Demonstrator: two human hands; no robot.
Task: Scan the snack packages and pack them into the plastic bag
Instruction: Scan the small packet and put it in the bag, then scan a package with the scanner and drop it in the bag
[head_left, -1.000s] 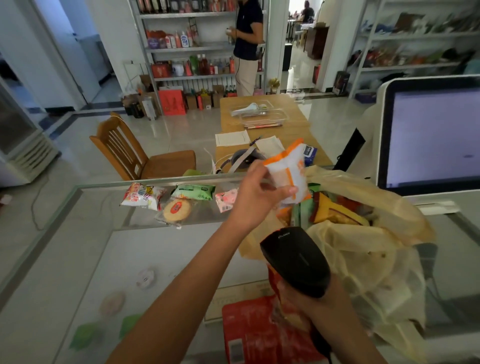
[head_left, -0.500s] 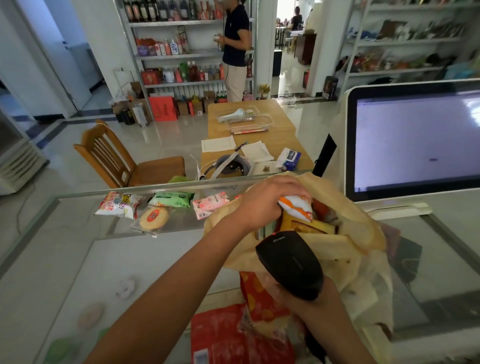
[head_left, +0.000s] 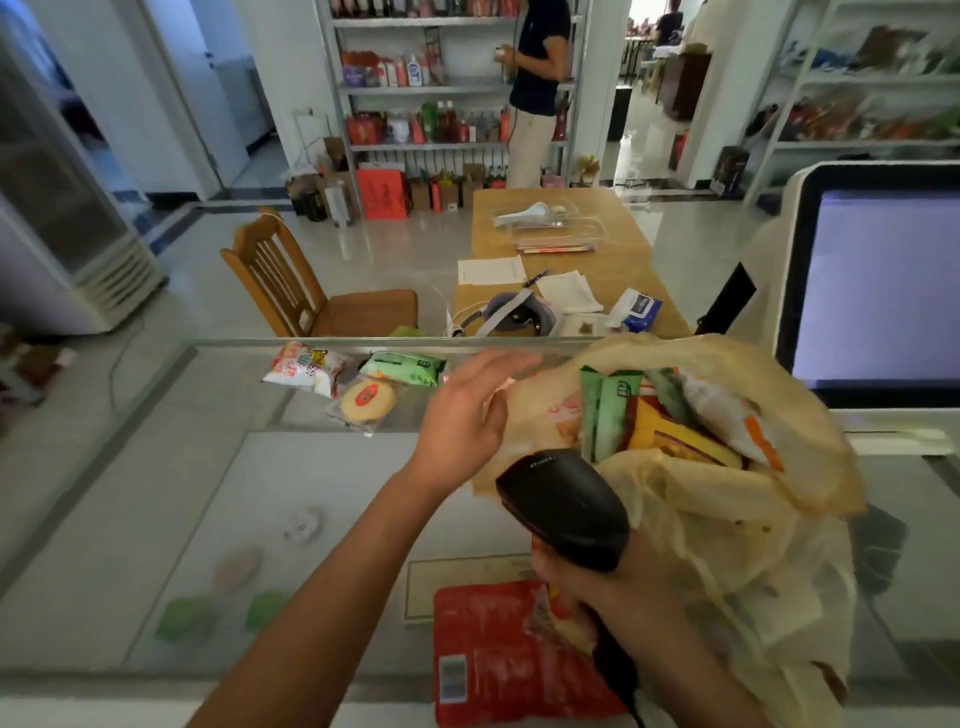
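Left hand (head_left: 467, 415) hovers beside the plastic bag (head_left: 737, 514), grip apart; right hand (head_left: 602, 587) has its grip clamped on the barcode scanner (head_left: 563, 506).

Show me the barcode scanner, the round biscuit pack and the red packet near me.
barcode scanner (head_left: 563, 506), head view, top of its black head.
round biscuit pack (head_left: 366, 399), head view, its orange centre label.
red packet (head_left: 465, 623), head view, red face above the barcode.
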